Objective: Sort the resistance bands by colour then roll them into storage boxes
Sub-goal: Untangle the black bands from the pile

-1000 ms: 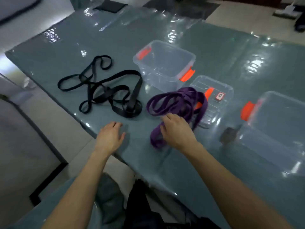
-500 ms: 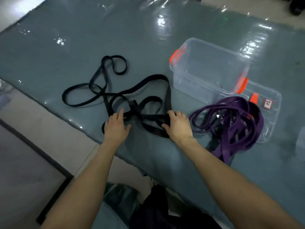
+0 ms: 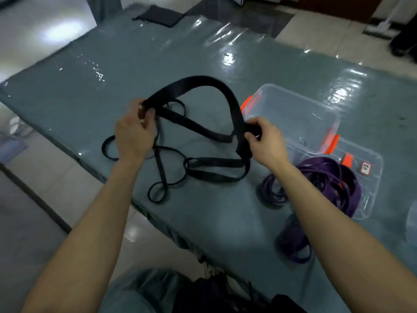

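Both hands, left hand (image 3: 133, 136) and right hand (image 3: 267, 143), are gripping a wide black resistance band (image 3: 203, 83), holding its loop arching above the tabletop (image 3: 112, 71).

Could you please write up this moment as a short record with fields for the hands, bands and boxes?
left hand: grips the wide black band
right hand: grips the same band, near the clear box
wide black band: held above the table, arching between the hands
other black bands: tangled on the table below
purple bands: heaped at right, partly on a clear lid
clear box: open, orange latches, no band seen inside
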`<control>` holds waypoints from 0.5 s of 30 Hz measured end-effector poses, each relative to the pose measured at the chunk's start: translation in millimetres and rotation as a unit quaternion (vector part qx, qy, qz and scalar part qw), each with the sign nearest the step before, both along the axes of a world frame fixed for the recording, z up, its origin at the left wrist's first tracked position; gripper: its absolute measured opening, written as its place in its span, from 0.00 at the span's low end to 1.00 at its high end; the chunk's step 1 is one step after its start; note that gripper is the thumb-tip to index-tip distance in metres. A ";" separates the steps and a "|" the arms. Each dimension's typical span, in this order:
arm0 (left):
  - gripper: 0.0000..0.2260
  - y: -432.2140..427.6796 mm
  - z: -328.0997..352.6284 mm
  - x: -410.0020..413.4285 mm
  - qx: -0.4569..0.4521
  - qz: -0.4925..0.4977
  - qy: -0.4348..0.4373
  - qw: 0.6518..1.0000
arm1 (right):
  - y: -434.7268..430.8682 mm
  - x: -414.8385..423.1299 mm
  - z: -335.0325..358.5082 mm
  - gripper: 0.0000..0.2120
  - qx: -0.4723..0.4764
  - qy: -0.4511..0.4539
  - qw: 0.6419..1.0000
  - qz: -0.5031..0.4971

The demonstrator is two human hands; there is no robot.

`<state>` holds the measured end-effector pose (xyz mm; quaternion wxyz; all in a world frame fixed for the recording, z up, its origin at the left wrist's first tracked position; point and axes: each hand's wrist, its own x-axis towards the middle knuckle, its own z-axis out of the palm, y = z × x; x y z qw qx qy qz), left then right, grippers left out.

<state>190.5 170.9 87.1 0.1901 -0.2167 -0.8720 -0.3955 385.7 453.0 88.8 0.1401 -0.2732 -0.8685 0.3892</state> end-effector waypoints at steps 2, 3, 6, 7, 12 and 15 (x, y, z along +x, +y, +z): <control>0.17 3.1 6.1 -3.1 -0.013 -0.055 -0.029 0.998 | 5.3 -3.8 18.4 0.13 -0.048 0.037 0.998 -0.012; 0.24 4.0 4.9 -3.9 -0.035 -0.079 -0.064 0.994 | 7.4 -3.4 26.3 0.14 -0.066 0.049 0.997 -0.013; 0.41 8.3 -12.0 -5.4 -0.105 -0.137 -0.203 0.964 | 11.4 5.3 45.5 0.16 -0.097 0.066 0.993 -0.008; 0.44 11.7 -18.7 -2.1 -0.116 -0.141 -0.244 0.952 | 10.9 10.4 50.0 0.17 -0.113 0.067 0.991 -0.006; 0.33 28.4 -76.6 55.7 -0.163 -0.129 -0.322 0.924 | -0.8 29.7 29.9 0.14 -0.213 0.040 0.975 -0.044; 0.46 38.7 -109.3 100.0 -0.203 -0.255 -0.349 0.879 | -8.9 41.5 5.1 0.12 -0.235 0.008 0.969 -0.077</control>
